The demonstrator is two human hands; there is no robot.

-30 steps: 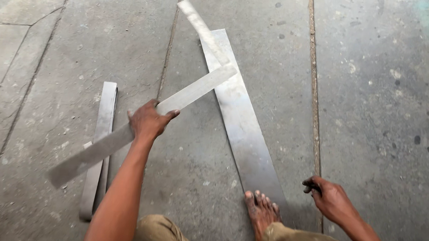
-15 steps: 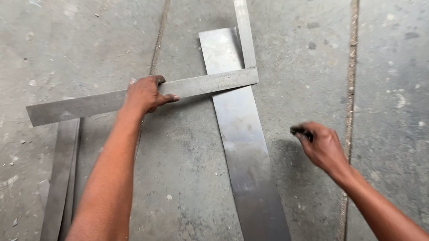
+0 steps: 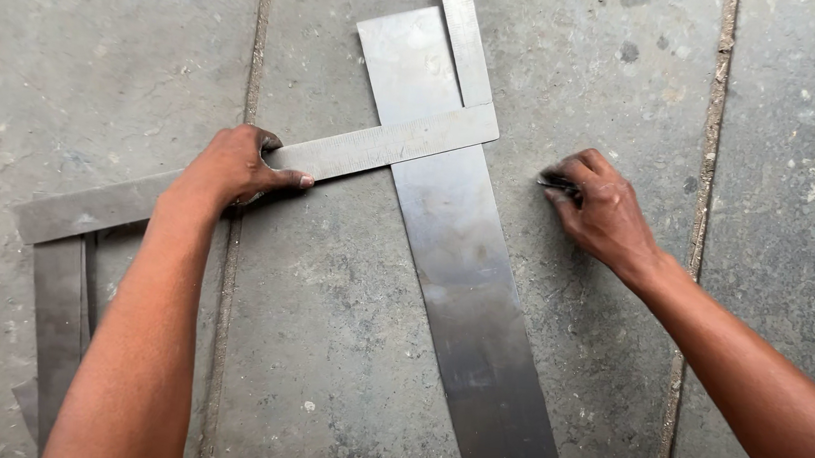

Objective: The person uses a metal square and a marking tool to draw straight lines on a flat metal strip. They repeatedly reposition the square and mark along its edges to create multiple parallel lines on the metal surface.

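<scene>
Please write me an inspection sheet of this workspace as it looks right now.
Surface: concrete floor, grey, stained, with joints running up the picture.
Job's things: steel square, its long arm lying across a flat metal strip, its short arm running up along the strip's right edge.
Clutter: more metal strips on the floor at lower left, partly under the square's end.
Hands: left hand grips the square's long arm; right hand holds a small dark marker just right of the strip.
Cables: nothing seen.
Surroundings: only floor in view; small pale chips scattered about.
</scene>
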